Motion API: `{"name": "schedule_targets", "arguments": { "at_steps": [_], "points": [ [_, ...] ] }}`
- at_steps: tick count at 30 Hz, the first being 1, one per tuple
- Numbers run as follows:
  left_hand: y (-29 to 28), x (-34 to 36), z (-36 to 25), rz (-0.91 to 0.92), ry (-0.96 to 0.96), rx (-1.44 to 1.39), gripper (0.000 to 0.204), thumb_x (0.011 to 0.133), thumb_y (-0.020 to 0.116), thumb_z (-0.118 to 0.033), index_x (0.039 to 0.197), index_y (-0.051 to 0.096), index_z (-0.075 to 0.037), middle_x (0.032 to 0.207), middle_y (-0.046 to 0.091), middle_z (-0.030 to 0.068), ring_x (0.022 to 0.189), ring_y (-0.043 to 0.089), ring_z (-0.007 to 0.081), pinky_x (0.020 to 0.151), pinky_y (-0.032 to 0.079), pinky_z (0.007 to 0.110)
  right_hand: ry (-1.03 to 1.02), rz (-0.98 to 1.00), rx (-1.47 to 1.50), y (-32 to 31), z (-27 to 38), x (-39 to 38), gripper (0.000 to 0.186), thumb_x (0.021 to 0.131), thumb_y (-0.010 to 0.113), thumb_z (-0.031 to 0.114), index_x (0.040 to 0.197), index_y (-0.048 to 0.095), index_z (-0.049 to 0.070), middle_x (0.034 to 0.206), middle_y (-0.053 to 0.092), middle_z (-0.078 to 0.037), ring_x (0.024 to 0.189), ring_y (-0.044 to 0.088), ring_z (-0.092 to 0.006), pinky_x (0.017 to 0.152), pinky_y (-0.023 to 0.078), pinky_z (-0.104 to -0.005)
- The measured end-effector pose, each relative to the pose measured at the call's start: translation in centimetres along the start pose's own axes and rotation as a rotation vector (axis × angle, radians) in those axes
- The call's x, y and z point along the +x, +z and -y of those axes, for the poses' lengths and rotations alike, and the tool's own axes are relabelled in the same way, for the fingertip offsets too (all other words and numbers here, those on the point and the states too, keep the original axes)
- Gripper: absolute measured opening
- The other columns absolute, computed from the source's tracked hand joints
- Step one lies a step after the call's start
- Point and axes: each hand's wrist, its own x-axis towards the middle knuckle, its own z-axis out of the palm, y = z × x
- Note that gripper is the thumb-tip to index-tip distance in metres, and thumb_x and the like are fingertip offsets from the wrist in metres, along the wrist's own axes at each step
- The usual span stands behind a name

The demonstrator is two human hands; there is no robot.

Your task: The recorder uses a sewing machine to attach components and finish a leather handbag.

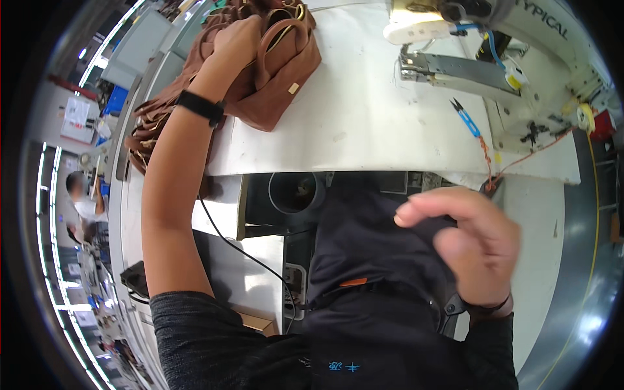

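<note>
A heap of brown leather handbags (286, 71) lies at the far left of the white table, with curved handles and gold-coloured edges showing. My left hand (238, 40) reaches in among the handles of these bags. Its fingers are mostly hidden there, so their grip cannot be made out. Above my lap hovers my right hand (478, 244), its fingers loosely curved, thumb and forefinger apart, and nothing between them. A pair of blue thread snips (467, 120) with dark blades lies on the table beyond it, tied to an orange cord.
An industrial sewing machine (455, 68) stands at the back right of the white tabletop (364, 123). Below the table edge a grey round bin (296, 193) shows. A black cable (244, 250) hangs at the left. A co-worker (84, 198) is far off to the left.
</note>
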Motion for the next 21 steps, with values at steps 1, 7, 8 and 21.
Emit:
{"name": "schedule_targets", "arguments": {
  "at_steps": [1,7,8,21],
  "points": [
    [0.0,0.1,0.3,0.018,0.048,0.026,0.03,0.091,0.06,-0.017,0.118,0.067,-0.005,0.108,0.072,0.0216,0.108,0.067,0.0417,0.093,0.052,0.052,-0.012,0.017,-0.009,-0.3,-0.7,-0.1,0.035,0.101,0.06,0.019,0.122,0.065,-0.009,0.106,0.072,-0.021,0.095,0.071,-0.028,0.092,0.055,-0.039],
    [-4.2,-1.8,0.4,0.094,0.333,-0.254,0.023,0.087,0.071,-0.017,0.104,0.076,-0.002,0.1,0.073,0.0201,0.1,0.068,0.0394,0.089,0.053,0.045,0.004,0.015,-0.411,-1.2,-3.3,0.9,0.028,0.095,0.067,0.006,0.123,0.065,-0.002,0.108,0.072,-0.015,0.099,0.071,-0.0261,0.09,0.054,-0.0332],
    [-6.0,-2.7,0.0,0.104,0.45,-0.298,0.023,0.089,0.071,-0.015,0.106,0.073,0.001,0.098,0.072,0.0188,0.093,0.068,0.0375,0.085,0.053,0.042,-0.042,0.001,-0.471,-1.4,-3.5,1.3,0.029,0.096,0.068,0.007,0.123,0.064,-0.002,0.109,0.071,-0.016,0.1,0.071,-0.0281,0.09,0.054,-0.0343],
    [-13.3,-6.6,-10.1,0.108,0.692,-0.513,0.024,0.084,0.059,0.007,0.105,0.071,0.003,0.105,0.071,0.0143,0.096,0.066,0.0312,0.082,0.054,0.036,-0.269,-0.18,-0.713,2.9,-5.9,5.8,0.049,0.084,0.083,0.035,0.114,0.069,-0.002,0.085,0.062,-0.011,0.069,0.062,-0.0277,0.065,0.051,-0.0375]
  ]
}}
